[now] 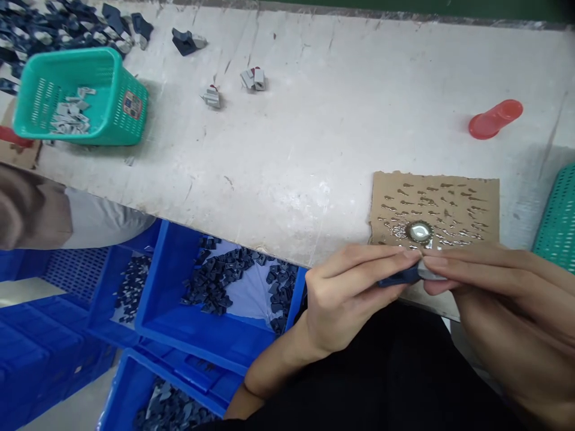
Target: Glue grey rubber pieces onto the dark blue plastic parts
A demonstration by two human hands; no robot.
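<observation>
My left hand is closed around a dark blue plastic part at the table's near edge. Fingers of my right hand pinch a small light grey piece against the right end of that part. Both pieces touch, but my fingertips hide the joint. Just beyond my hands lies a cardboard sheet with many short glossy brown marks in rows. A round metal cap with shiny liquid sits on the cardboard's near side.
A red plastic cup-like piece stands at the right, near a green basket. On the left, another green basket holds grey pieces beside a pile of dark parts. Blue bins with dark parts stand below the edge; another person's arm reaches in.
</observation>
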